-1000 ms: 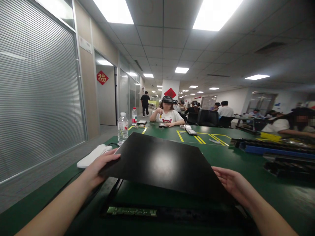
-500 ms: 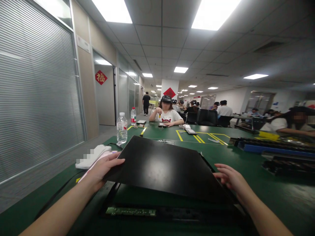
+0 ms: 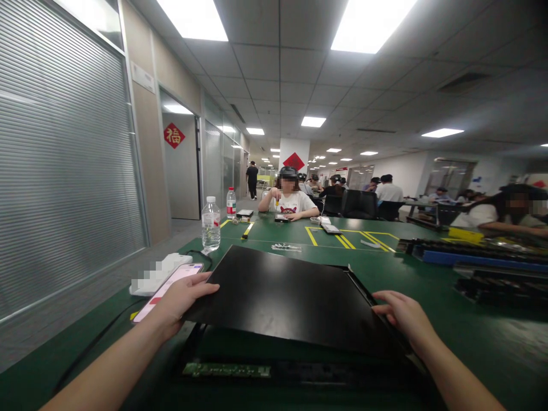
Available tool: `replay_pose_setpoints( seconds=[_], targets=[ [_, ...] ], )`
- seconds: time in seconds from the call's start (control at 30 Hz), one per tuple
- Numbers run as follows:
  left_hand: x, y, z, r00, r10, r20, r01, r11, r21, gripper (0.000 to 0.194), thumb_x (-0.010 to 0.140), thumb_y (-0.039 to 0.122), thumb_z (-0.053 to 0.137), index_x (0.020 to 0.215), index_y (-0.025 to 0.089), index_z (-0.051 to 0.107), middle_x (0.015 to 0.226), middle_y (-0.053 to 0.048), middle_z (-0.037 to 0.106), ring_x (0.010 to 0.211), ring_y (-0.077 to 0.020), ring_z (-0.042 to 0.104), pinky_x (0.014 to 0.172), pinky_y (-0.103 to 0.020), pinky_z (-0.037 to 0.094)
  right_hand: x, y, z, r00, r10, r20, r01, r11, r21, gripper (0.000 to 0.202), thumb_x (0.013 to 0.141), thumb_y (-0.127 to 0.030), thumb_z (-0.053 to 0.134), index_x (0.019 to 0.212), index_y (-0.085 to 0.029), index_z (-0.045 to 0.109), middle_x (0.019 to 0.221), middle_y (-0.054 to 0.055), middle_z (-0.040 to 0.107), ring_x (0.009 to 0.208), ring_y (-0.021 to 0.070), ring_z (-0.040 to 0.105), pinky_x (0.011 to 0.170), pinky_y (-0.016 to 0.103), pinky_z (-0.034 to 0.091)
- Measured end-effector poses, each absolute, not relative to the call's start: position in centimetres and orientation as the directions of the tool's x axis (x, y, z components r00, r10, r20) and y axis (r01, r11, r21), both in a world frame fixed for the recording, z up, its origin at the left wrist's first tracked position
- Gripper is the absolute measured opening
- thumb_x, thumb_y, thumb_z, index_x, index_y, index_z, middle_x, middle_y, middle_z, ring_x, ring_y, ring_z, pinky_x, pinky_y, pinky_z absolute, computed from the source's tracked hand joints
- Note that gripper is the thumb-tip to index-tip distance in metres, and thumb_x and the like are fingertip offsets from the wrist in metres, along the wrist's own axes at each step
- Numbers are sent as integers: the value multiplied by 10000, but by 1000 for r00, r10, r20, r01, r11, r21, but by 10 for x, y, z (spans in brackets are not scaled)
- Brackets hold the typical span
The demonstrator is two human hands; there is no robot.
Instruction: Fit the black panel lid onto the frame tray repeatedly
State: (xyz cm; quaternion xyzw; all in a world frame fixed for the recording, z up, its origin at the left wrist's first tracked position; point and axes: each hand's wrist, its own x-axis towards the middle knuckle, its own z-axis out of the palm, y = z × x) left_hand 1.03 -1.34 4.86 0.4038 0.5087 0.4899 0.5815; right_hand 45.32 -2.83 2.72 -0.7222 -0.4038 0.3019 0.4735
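Observation:
A thin glossy black panel (image 3: pixel 278 297) slants over the table, its left side raised. My left hand (image 3: pixel 188 294) grips its left edge, thumb on top and fingers beneath. My right hand (image 3: pixel 400 314) is closed at the opposite edge, fingertips bent against it; which of the panel and the frame under it they press is hard to see. Below the panel lies a dark rectangular frame (image 3: pixel 353 279), partly covered. A green circuit board strip (image 3: pixel 226 370) shows along the near side of the frame.
A phone (image 3: pixel 171 288) and a white object (image 3: pixel 156 274) lie at the left, near a water bottle (image 3: pixel 210 224). Dark strips with a blue one (image 3: pixel 454 257) are stacked at the right. A person (image 3: pixel 291 200) sits across the green table (image 3: pixel 483 354), handling a small device.
The panel's far edge has dropped slightly, showing more of the frame's far right corner. My right fingers have come closer to the right edge. The left hand keeps its hold.

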Motion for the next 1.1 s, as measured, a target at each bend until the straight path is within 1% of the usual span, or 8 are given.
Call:
replay_pose_setpoints(
  seconds=[0.2, 0.33, 0.43, 0.6, 0.73, 0.9, 1.1],
  targets=[
    [13, -16, 52, -10, 981, -195, -148, 191, 970, 462, 582, 157, 720, 1031, 155, 616, 699, -49, 729, 616, -209, 678, 568, -271, 522, 455, -29, 28, 494, 868, -55, 334, -247, -910, 371, 668, -403, 484, 909, -149, 609, 599, 66, 685, 381, 105, 400, 428, 247, 309],
    [17, -17, 49, 9, 985, -175, -129, 175, 976, 499, 582, 189, 726, 1060, 134, 595, 719, -53, 731, 639, -213, 681, 578, -271, 521, 461, -28, 26, 523, 852, -13, 422, -272, -865, 368, 661, -400, 482, 897, -155, 624, 621, 72, 691, 450, 149, 502, 467, 271, 351],
    [19, -16, 46, -6, 986, -169, -116, 168, 979, 483, 589, 172, 717, 1053, 121, 591, 717, -57, 733, 627, -204, 680, 573, -261, 518, 465, -27, 25, 528, 849, 12, 490, -293, -821, 360, 663, -403, 473, 875, -163, 637, 642, 71, 696, 508, 175, 553, 506, 287, 376],
    [21, -16, 41, 5, 982, -189, -146, 188, 971, 476, 589, 164, 715, 1045, 116, 588, 697, -60, 733, 622, -203, 681, 588, -263, 517, 467, -26, 25, 533, 846, 20, 548, -327, -770, 360, 667, -431, 467, 858, -186, 648, 680, 53, 703, 541, 179, 563, 526, 290, 383],
    [21, -14, 36, 44, 982, -185, -136, 189, 972, 473, 603, 182, 712, 1055, 120, 586, 743, -69, 737, 664, -219, 687, 631, -289, 520, 467, -26, 25, 535, 843, 46, 596, -338, -728, 362, 670, -443, 461, 840, -195, 661, 701, 50, 705, 584, 195, 586, 527, 292, 382],
    [19, -10, 30, 76, 983, -169, -138, 179, 974, 483, 600, 198, 719, 1059, 123, 592, 803, -82, 736, 718, -231, 688, 687, -312, 515, 467, -26, 27, 497, 863, 84, 677, -326, -659, 322, 684, -428, 452, 789, -213, 668, 717, 36, 704, 685, 204, 616, 583, 280, 396],
    [21, -13, 31, 91, 980, -180, -77, 187, 979, 440, 604, 220, 708, 1023, 126, 609, 773, -67, 737, 691, -221, 685, 640, -285, 505, 465, -26, 27, 479, 870, 119, 726, -316, -612, 321, 673, -429, 465, 786, -221, 681, 714, 36, 702, 649, 202, 612, 547, 273, 390]
  ],
)
